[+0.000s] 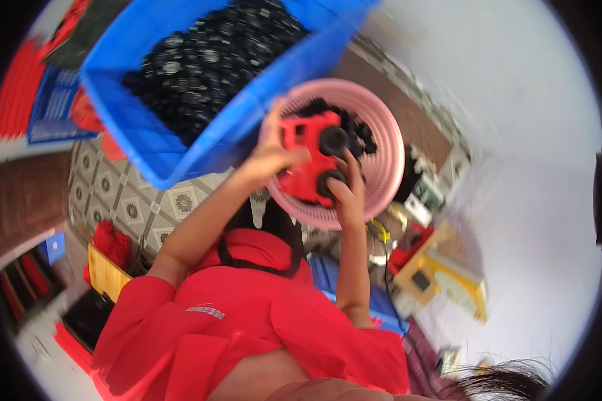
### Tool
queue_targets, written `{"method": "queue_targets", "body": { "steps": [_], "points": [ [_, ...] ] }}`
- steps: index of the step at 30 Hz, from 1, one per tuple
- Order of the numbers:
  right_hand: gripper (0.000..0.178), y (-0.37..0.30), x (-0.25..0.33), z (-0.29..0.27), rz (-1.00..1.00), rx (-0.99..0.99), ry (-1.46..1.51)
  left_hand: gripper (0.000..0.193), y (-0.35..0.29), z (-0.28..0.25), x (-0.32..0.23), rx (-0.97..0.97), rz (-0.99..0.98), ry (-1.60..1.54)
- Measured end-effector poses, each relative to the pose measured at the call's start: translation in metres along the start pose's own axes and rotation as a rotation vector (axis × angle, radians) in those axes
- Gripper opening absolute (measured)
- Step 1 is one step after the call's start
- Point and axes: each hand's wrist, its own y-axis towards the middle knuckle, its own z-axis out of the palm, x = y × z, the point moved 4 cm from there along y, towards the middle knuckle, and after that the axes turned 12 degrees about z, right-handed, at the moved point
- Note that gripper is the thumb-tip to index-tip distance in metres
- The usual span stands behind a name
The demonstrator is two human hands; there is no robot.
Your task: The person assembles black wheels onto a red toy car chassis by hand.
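Between my two hands is a red toy car [308, 157], held up over a pink basket [381, 170]. Two black wheels show on its right side. My left hand [274, 154] grips the car's left side, thumb across the red body. The fingers of my right hand [348, 194] are closed around the lower black wheel [329, 184]. Small black parts [361, 137] lie in the basket beneath the car; their kind is hard to make out. The picture is slightly blurred.
A large blue bin [207, 164] full of black wheels [207, 73] stands ahead on the left. Red pieces and a blue crate [53, 103] are at far left. A yellow and white device [455, 281] stands at right by the white wall [528, 200]. Patterned tiles [134, 207] cover the floor.
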Motion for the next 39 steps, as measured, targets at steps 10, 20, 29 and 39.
{"method": "queue_targets", "body": {
  "steps": [10,20,29,39],
  "points": [
    [0.102,-0.054,0.046,0.089,-0.569,-0.048,-0.073,0.143,-0.071,-0.002,-0.154,0.206,0.438,0.175],
    [0.048,-0.027,0.057,0.197,-0.395,-0.048,-0.458,0.100,0.025,-0.285,-0.264,-0.552,0.517,-0.144],
    [0.037,-0.053,-0.033,0.205,-0.106,-0.220,-0.357,0.079,0.153,-0.401,-0.396,-0.547,0.804,0.046],
    [0.036,-0.140,-0.114,0.150,-0.073,-0.544,-0.232,0.048,-0.095,-0.078,-0.206,1.366,0.214,0.145]
  ]
}}
